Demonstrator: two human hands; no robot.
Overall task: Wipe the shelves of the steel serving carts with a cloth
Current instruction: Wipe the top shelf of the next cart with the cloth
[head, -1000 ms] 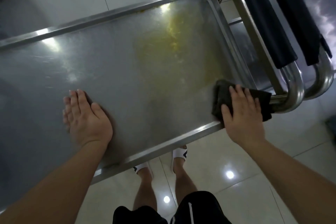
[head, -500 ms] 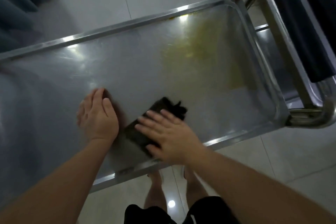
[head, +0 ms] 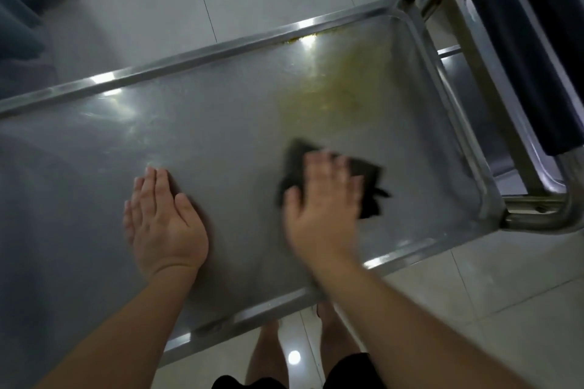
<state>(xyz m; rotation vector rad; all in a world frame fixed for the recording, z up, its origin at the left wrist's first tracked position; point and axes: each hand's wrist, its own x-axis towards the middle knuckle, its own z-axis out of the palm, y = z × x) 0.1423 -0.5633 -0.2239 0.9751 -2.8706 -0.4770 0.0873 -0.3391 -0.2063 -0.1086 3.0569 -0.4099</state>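
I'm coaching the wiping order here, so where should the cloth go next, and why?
Probably push the dark cloth under the right hand away from the body into the yellowish smear, which lies just beyond it toward the shelf's far rim. The left hand rests flat on the shelf, steadying it.

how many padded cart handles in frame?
2. Both at the upper right, beyond the shelf end: one dark padded handle nearer the shelf, a second just right of it, cut by the frame edge. More may lie out of view.
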